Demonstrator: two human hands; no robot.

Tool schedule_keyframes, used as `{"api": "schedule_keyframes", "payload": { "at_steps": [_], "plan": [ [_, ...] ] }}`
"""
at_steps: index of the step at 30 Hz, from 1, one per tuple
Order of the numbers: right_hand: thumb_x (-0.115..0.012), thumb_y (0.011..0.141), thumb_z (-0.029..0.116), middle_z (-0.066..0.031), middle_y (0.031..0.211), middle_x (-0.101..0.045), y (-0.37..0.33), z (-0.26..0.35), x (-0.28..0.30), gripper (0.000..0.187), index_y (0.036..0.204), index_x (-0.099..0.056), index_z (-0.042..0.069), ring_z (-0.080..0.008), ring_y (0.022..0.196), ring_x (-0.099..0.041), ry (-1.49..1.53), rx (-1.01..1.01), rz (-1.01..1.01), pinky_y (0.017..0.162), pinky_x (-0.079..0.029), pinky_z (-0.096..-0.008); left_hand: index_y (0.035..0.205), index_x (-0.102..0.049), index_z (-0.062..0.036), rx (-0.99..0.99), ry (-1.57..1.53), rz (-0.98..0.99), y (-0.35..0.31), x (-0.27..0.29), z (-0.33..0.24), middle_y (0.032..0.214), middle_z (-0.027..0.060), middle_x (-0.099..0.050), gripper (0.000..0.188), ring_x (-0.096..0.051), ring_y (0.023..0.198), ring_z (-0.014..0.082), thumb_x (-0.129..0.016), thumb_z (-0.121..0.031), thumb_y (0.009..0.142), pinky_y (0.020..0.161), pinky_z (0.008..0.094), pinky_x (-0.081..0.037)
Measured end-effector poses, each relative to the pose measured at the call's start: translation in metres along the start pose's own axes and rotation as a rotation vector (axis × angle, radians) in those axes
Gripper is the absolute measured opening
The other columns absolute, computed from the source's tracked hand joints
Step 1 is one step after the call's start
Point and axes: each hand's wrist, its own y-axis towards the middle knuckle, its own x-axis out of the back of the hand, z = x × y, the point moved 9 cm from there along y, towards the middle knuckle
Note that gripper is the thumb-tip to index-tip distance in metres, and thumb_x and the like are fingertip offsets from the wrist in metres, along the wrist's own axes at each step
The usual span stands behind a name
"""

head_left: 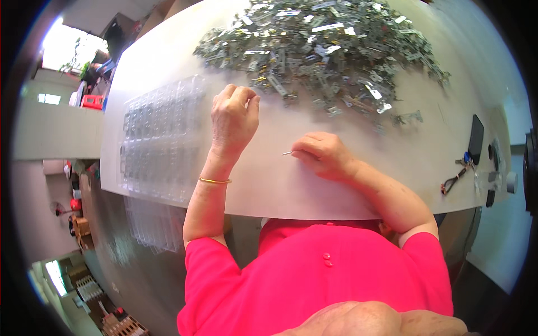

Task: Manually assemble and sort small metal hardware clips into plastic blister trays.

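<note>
This looks like a workshop or small factory room; a broad pale bench (263, 193) carries a big heap of small metal parts (325, 59), with clear plastic trays (159, 140) at its left end; beyond lie a grey floor (120, 266), brown boxes (83, 226) and a fan (57, 209) near a plain wall (36, 190).

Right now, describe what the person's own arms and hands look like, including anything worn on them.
Both the left hand and the right hand are bare, with no gloves. A thin, gold-coloured bangle circles the left forearm; none shows on the right forearm. The left sleeve and right sleeve are short and bright pinkish red.
</note>
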Motion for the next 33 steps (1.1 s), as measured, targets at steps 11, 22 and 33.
{"api": "schedule_keyframes", "payload": {
  "at_steps": [11,22,33],
  "plan": [
    [-0.068,0.087,0.013,-0.0071,0.081,-0.064,-0.004,0.01,-0.003,0.008,0.092,-0.064,0.009,-0.0297,0.075,-0.065,-0.043,0.151,-0.001,0.069,-0.052,-0.0415,0.089,-0.066,-0.0072,-0.379,0.024,0.069,0.022,-0.061,-0.092,0.087,0.007,-0.062,0.01,-0.06,0.082,0.0281,-0.07,-0.003,0.081,0.077,0.04,-0.047],
    [-0.066,0.086,0.007,-0.0095,0.079,-0.062,-0.005,0.008,-0.006,0.006,0.09,-0.062,0.009,-0.0322,0.074,-0.063,0.003,0.149,0.042,0.067,-0.052,-0.0443,0.106,-0.068,-0.0101,-0.743,0.33,0.307,0.035,-0.109,-0.115,0.118,0.0061,-0.065,0.029,-0.055,0.117,0.0245,-0.064,-0.009,0.077,0.094,0.0372,-0.044],
    [-0.066,0.09,0.012,-0.0098,0.08,-0.063,-0.004,0.008,-0.003,0.006,0.093,-0.062,0.009,-0.0332,0.075,-0.064,0.016,0.142,0.026,0.066,-0.051,-0.0443,0.1,-0.061,-0.0095,-0.803,0.043,0.408,0.043,-0.096,-0.127,0.104,0.0046,-0.067,0.016,-0.065,0.108,0.0274,-0.064,-0.005,0.084,0.111,0.0462,-0.039]
  ]
}}
